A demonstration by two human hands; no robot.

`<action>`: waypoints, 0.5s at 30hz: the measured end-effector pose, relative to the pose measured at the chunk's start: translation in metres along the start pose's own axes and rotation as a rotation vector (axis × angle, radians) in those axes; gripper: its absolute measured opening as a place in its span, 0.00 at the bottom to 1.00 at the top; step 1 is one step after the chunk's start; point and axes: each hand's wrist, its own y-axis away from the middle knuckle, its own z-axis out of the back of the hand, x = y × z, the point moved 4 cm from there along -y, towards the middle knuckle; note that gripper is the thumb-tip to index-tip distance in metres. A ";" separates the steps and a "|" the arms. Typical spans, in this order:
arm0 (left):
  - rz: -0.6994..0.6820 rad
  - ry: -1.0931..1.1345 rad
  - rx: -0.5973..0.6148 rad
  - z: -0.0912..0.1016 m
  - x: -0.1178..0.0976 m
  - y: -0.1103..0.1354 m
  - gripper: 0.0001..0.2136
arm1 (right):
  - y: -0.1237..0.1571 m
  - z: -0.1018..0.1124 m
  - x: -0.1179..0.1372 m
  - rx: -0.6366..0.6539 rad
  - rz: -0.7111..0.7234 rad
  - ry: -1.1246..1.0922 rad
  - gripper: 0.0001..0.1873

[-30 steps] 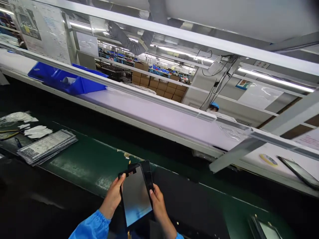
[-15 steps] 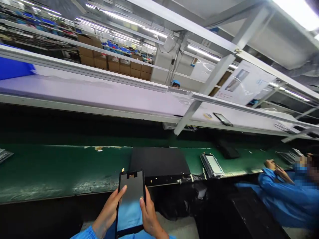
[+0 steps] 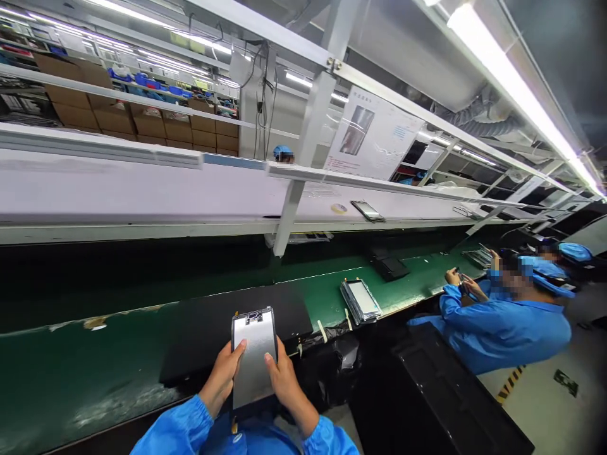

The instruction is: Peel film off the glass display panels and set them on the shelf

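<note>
A tablet-sized display panel (image 3: 254,373) with a silvery back and dark edges is held upright in front of me. My left hand (image 3: 224,373) grips its left edge, thumb lying on the silvery face. On the opposite edge, my right hand (image 3: 286,378) holds it the same way. The fingers behind the panel are hidden. Beyond it, a black mat (image 3: 199,335) lies on the green bench (image 3: 118,354). A stack of similar panels (image 3: 363,300) rests on the bench to the right.
A co-worker in blue (image 3: 507,328) sits at the right, hands raised over the bench. Between us stands a black crate (image 3: 455,392). A white shelf (image 3: 227,196) with a tape roll (image 3: 338,208) runs above the bench, crossed by a slanted metal post (image 3: 289,218).
My view has swung to the right, bringing more of the co-worker and the floor into sight. The panel stays in both hands; its back now looks brighter silver.
</note>
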 end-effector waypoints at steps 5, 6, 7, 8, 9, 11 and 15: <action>-0.018 -0.105 -0.025 -0.079 0.006 -0.057 0.06 | -0.048 0.105 -0.059 -0.224 -0.109 0.136 0.42; -0.024 -0.125 -0.043 -0.089 0.006 -0.070 0.07 | -0.057 0.124 -0.069 -0.267 -0.130 0.176 0.39; -0.029 -0.147 -0.063 -0.097 0.005 -0.082 0.07 | -0.066 0.142 -0.078 -0.298 -0.145 0.215 0.37; -0.032 -0.170 -0.083 -0.104 0.005 -0.094 0.08 | -0.075 0.158 -0.086 -0.318 -0.159 0.252 0.35; -0.035 -0.196 -0.102 -0.110 0.004 -0.105 0.09 | -0.083 0.171 -0.094 -0.323 -0.176 0.285 0.33; -0.038 -0.258 -0.141 -0.117 0.004 -0.125 0.10 | -0.098 0.187 -0.106 -0.288 -0.217 0.332 0.32; -0.059 -0.421 -0.204 -0.123 0.006 -0.151 0.11 | -0.119 0.193 -0.121 -0.181 -0.243 0.387 0.30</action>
